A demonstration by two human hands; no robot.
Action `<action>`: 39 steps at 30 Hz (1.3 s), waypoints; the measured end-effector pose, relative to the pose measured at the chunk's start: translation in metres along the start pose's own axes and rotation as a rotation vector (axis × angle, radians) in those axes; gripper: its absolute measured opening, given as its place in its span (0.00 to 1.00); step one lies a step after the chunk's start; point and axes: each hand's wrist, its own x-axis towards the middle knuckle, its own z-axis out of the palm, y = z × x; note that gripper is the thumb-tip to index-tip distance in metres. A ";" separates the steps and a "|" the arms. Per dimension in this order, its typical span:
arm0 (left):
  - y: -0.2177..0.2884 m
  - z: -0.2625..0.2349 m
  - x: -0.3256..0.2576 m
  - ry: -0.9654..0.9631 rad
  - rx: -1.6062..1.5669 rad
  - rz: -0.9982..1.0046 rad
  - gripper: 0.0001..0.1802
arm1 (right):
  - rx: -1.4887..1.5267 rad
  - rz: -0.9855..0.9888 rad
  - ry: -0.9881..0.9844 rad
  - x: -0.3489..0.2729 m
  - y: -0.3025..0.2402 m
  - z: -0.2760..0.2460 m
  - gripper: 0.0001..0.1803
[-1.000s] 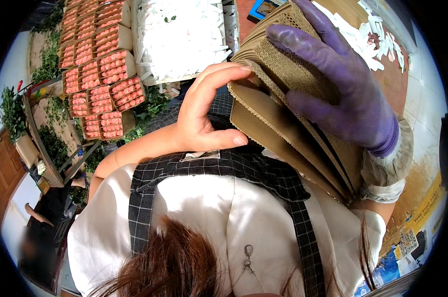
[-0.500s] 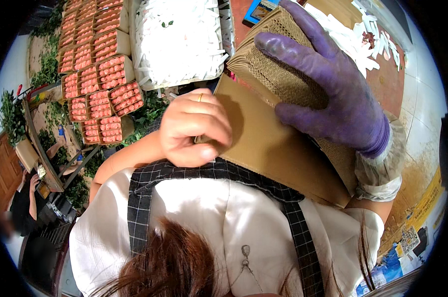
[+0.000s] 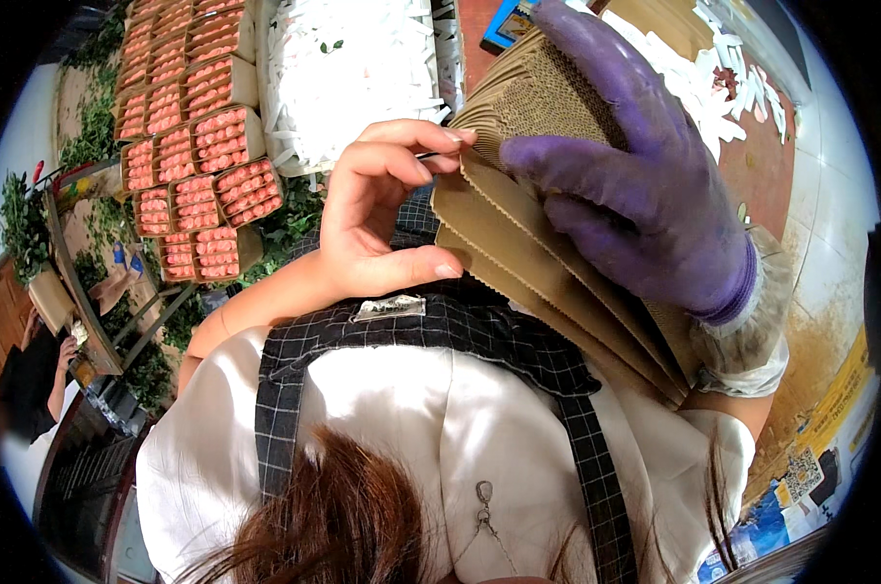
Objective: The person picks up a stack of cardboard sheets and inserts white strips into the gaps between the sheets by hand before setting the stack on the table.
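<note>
Change: brown sheets [image 3: 494, 209], one flat face half a second ago, now fan apart, seemingly separable | Left hand [image 3: 358, 219]: thumb spread from fingertips at a sheet corner | Right gloved hand [image 3: 645, 195]: over corrugated stack [image 3: 548, 102] before chest, grip indeterminable | Room: toothed edges face left, gaps between; white strips [image 3: 348, 78] beyond

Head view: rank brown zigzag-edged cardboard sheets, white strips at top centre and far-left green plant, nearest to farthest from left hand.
1. Cardboard sheets, edges at the left hand.
2. White strips, beyond it.
3. Green plant, far left.
</note>
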 end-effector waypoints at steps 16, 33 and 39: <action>0.007 -0.013 0.008 -0.069 -0.004 0.004 0.19 | -0.033 0.000 -0.030 -0.002 0.000 -0.002 0.26; 0.021 0.015 0.021 0.186 -0.037 -0.546 0.20 | 0.231 0.111 -0.030 -0.002 -0.003 0.001 0.42; 0.019 0.008 0.012 0.118 0.062 -0.493 0.22 | 0.359 0.267 -0.016 0.002 -0.014 -0.010 0.38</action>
